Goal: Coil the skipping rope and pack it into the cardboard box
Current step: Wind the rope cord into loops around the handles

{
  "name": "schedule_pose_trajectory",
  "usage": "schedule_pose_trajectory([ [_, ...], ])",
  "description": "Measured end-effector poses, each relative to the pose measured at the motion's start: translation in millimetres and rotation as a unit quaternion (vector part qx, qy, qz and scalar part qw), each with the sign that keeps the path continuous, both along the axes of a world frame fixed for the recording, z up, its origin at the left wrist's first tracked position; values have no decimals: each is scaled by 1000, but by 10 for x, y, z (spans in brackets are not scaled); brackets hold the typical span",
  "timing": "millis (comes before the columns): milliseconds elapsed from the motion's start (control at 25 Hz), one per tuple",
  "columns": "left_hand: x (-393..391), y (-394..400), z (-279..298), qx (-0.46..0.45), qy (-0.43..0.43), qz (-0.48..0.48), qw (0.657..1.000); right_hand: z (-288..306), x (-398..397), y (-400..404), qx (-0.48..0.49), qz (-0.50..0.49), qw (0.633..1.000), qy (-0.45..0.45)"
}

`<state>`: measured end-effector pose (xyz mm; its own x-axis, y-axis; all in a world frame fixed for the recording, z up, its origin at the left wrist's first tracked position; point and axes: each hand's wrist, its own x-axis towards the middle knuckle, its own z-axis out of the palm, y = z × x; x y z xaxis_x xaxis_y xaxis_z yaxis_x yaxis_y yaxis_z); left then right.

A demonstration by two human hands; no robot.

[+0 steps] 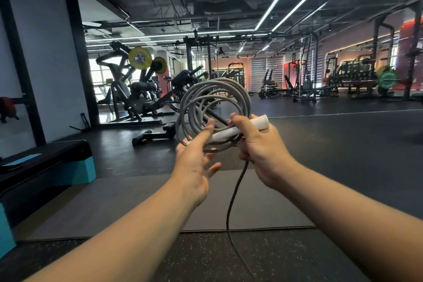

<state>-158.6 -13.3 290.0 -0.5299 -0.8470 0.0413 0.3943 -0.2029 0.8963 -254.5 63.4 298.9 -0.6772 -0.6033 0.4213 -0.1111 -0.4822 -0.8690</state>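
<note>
right hand: gripping white handle with gathered loops of the skipping rope, held in the air out front | left hand: fingers spread, straight, touching the coil's lower edge | loose rope end: hangs below right hand toward grey floor mat | step platform: far left

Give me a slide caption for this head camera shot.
Right hand grips the white handle and grey rope coil; open left hand steadies the loops, tail dangling.
</note>
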Motion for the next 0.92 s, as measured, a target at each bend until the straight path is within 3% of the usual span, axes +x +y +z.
schedule_pose_trajectory([
  [80,145,-165,8,-55,-13,66,996,44,-154,17,46,-11,998,40],
  [160,307,-262,123,-232,-45,97,967,110,-242,69,106,-9,985,136],
  [240,434,-290,375,-461,-107,58,879,190,-280,115,171,-13,939,298],
  [320,475,-214,704,-607,-200,-16,769,291,-256,134,223,-19,875,430],
  [400,402,-110,932,-651,-308,-66,690,395,-207,130,267,-29,818,508],
  [480,275,-30,996,-670,-413,-78,612,462,-167,121,308,-15,785,537],
  [560,182,-24,930,-678,-458,-84,568,468,-129,138,347,-3,767,539],
  [600,162,-47,868,-675,-452,-105,575,461,-126,148,354,-5,760,545],
  [720,207,-136,677,-635,-393,-168,643,438,-165,175,346,7,754,558],
  [920,220,-141,427,-582,-265,-156,753,454,-206,237,336,9,730,595],
])
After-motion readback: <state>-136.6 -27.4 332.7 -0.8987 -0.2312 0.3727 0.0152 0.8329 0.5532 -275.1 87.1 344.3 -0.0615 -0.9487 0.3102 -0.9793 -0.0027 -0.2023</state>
